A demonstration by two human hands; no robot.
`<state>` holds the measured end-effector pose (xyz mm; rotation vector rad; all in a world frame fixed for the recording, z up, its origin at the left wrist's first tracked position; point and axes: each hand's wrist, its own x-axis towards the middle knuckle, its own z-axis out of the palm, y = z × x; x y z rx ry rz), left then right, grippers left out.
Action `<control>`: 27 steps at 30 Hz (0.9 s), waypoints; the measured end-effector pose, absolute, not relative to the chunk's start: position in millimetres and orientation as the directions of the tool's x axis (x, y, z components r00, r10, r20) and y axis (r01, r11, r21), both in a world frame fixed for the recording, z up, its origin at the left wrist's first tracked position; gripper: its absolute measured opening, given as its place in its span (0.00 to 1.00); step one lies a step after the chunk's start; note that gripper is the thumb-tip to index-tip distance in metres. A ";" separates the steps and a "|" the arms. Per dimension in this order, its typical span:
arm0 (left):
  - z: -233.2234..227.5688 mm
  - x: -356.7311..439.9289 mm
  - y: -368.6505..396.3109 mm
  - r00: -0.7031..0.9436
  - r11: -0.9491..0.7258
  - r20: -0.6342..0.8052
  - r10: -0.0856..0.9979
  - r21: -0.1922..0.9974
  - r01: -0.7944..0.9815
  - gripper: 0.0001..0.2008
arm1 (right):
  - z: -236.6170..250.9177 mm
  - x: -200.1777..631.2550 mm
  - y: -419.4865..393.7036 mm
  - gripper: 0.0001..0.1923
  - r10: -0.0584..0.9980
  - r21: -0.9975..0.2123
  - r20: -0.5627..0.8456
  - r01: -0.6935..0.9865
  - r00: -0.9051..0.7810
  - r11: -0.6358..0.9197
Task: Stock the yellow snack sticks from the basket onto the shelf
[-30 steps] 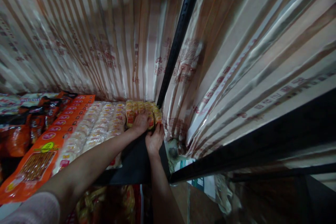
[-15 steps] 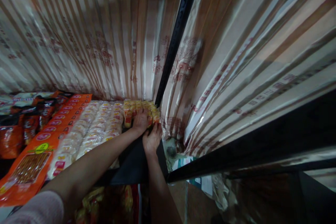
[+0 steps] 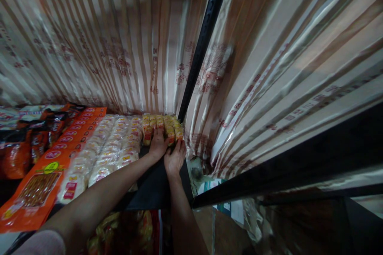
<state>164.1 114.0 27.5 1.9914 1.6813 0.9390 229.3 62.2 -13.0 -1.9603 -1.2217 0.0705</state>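
Note:
Small yellow packets (image 3: 153, 120) with red labels stand in short rows at the back right corner of a dark shelf (image 3: 149, 185). My left hand (image 3: 158, 144) lies over the front of the middle rows, its fingers stretched out and touching the packets. Close beside it, my right hand (image 3: 175, 159) reaches up to the front of the rightmost row, fingers extended against the packets. Neither hand lifts anything. To the left of the yellow rows lie rows of white packs (image 3: 103, 159) in clear wrap.
Orange snack bags (image 3: 42, 183) and darker orange-black packs (image 3: 14, 159) fill the shelf's left side. A black post (image 3: 200, 55) rises at the corner before draped plastic sheeting (image 3: 134, 48). Below, yellow packages (image 3: 107, 231) show under the shelf.
My left hand has shifted slightly left and toward me along the yellow packets, uncovering more of the middle rows. My right hand stays at the rightmost row.

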 end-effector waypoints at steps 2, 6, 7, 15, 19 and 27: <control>25.7 162.0 112.3 0.059 -0.173 0.199 0.978 0.624 0.762 0.14 | -13.7 229.0 62.2 0.31 0.768 -0.659 0.359 0.727 0.530 -0.194; 23.5 161.8 109.1 0.170 -0.185 0.080 0.982 0.568 0.802 0.07 | -15.7 229.3 62.8 0.31 0.767 -0.661 0.365 0.727 0.528 -0.186; 22.8 162.8 108.9 0.197 -0.196 0.060 0.979 0.571 0.797 0.07 | -16.2 229.7 63.0 0.31 0.768 -0.659 0.366 0.729 0.526 -0.184; 14.8 168.9 115.4 0.203 -0.180 0.032 0.979 0.605 0.776 0.06 | -20.3 233.5 63.3 0.30 0.765 -0.645 0.395 0.746 0.508 -0.162; 13.3 168.7 115.9 0.200 -0.184 0.041 0.979 0.606 0.774 0.07 | -21.0 233.2 63.7 0.29 0.762 -0.642 0.402 0.750 0.507 -0.161; 19.0 167.6 113.4 0.184 -0.168 0.036 0.982 0.608 0.776 0.07 | -16.1 231.8 62.7 0.30 0.758 -0.663 0.377 0.727 0.532 -0.181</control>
